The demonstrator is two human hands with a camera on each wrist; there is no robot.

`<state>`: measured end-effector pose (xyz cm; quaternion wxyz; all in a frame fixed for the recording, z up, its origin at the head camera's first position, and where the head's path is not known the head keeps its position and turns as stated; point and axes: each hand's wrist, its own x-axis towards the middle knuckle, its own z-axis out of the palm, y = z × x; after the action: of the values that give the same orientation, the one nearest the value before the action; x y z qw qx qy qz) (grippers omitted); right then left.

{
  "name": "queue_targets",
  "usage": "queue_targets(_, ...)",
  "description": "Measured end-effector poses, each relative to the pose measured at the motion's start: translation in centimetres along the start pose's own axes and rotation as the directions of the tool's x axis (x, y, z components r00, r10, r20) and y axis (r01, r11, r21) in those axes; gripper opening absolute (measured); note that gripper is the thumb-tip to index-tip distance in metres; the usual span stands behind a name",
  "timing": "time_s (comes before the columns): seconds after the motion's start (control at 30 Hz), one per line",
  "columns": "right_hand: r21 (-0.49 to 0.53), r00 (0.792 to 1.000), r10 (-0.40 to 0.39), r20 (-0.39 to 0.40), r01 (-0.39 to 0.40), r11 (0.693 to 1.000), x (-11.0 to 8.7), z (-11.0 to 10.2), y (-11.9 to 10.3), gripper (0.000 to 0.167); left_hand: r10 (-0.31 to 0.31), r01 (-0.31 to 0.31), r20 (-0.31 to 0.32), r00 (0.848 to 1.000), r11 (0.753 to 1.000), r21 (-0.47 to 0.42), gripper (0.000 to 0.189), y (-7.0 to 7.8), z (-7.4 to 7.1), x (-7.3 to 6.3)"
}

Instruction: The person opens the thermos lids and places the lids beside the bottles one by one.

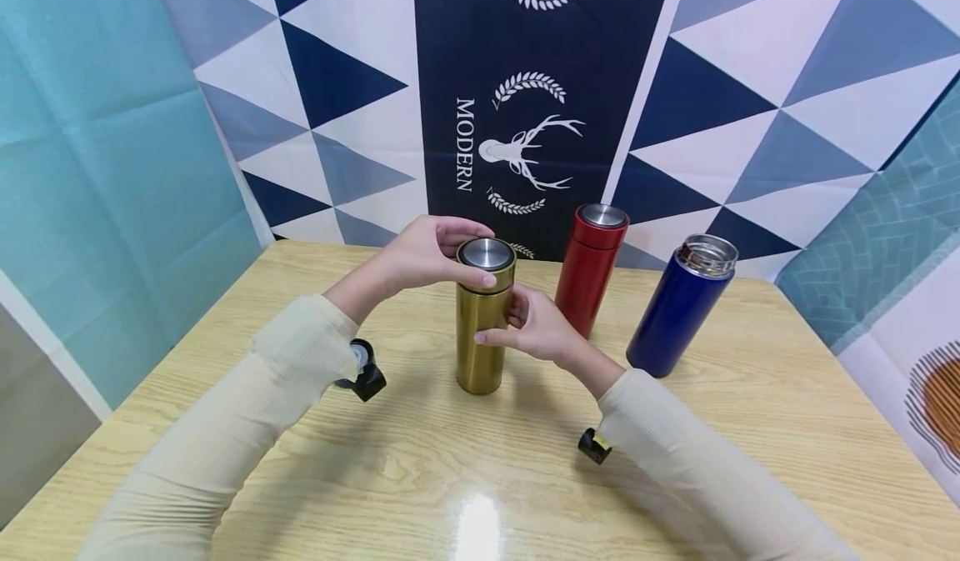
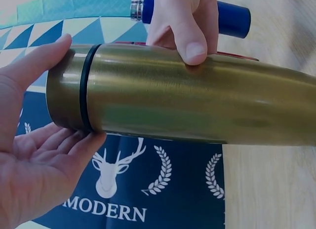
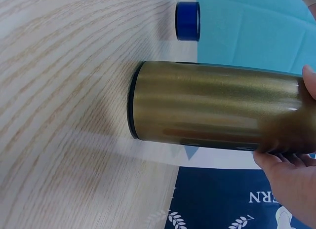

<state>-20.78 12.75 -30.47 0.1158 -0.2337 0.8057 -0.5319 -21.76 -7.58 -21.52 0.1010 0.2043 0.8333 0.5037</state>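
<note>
A gold thermos (image 1: 480, 340) with a steel-topped lid (image 1: 486, 254) is upright over the wooden table, between both hands. My left hand (image 1: 426, 252) holds the lid, thumb on the near side and fingers at the far side. In the left wrist view, a black ring (image 2: 89, 66) runs between lid and body. Lower down, my right hand (image 1: 542, 324) grips the thermos body from the right, with its thumb across the front. Part of its fingers is hidden behind the body.
Behind the right hand stands a red thermos (image 1: 588, 273) with its lid on. Farther right, a blue thermos (image 1: 675, 315) has an uncovered steel mouth. A blue lid (image 3: 187, 20) rests on the wooden table (image 1: 420, 478) at the left. Patterned cloth (image 1: 360, 86) hangs along the back edge.
</note>
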Motion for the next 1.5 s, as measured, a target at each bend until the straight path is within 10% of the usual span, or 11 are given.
queue_targets(0.57, 0.016, 1.000, -0.016, 0.003, 0.016, 1.000, 0.1, -0.1, 0.3, 0.065, 0.050, -0.013, -0.185, 0.981, 0.981, 0.196, 0.061, 0.5, 1.4, -0.6)
queue_targets(1.1, 0.024, 1.000, -0.019, 0.012, 0.019, 1.000, 0.1, 0.0, 0.2, 0.068, 0.254, -0.118, -0.350, 0.902, 0.923, 0.365, 0.054, 0.0, 3.3, -1.7)
queue_targets(1.37, 0.007, 1.000, -0.013, 0.006, 0.013, 1.000, 0.2, -0.1, 0.1, 0.065, 0.138, -0.110, -0.130, 0.982, 0.972, 0.206, 0.075, -0.7, 1.4, -1.0)
queue_targets(1.5, 0.013, 1.000, -0.025, 0.007, 0.025, 1.000, 0.3, -0.2, 0.1, 0.065, 0.207, -0.214, 0.080, 0.975, 0.974, 0.077, 0.076, -1.4, -0.4, 0.1)
